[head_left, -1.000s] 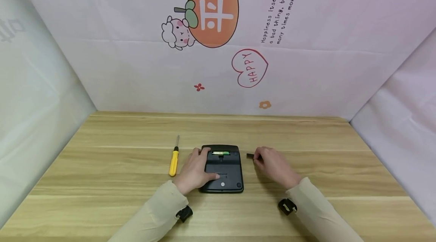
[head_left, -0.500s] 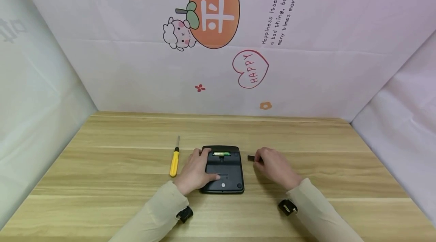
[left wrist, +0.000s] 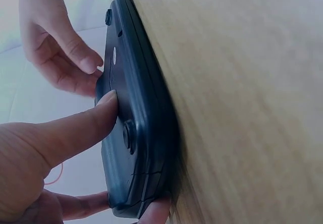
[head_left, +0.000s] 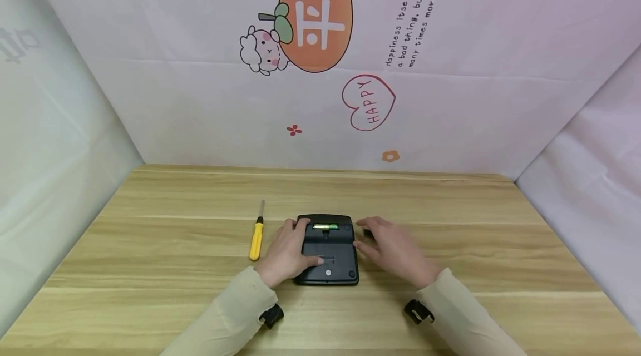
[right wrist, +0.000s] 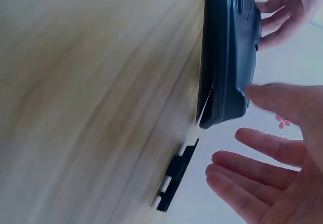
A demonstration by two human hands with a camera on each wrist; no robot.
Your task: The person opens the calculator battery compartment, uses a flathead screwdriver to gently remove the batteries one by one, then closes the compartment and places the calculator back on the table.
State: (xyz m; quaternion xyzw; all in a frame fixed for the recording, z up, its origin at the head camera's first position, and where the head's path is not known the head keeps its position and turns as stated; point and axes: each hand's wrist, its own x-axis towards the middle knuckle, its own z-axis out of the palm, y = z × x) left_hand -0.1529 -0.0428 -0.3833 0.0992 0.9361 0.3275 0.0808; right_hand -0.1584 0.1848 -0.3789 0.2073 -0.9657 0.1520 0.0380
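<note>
A black desk calculator (head_left: 330,258) lies face down on the table, its battery slot uncovered near the far end. A green battery (head_left: 326,227) sits lengthwise in that slot. My left hand (head_left: 286,253) grips the calculator by its left side, thumb on the back and fingers round the edge, as the left wrist view also shows. Over at its right edge is my right hand (head_left: 393,247), holding nothing, fingers spread and thumb tip right at the calculator's edge. Below those fingers, the small black battery cover (right wrist: 179,173) lies on the table, mostly hidden in the head view.
A yellow-handled screwdriver (head_left: 257,236) lies left of my left hand, its tip pointing away. The wooden table (head_left: 200,300) ends at a white printed backdrop (head_left: 200,105), with white side sheets left and right.
My right hand has let go of the battery cover, leaving it on the table, and moved left to the calculator's edge with its fingers spreading. The left hand keeps its hold.
</note>
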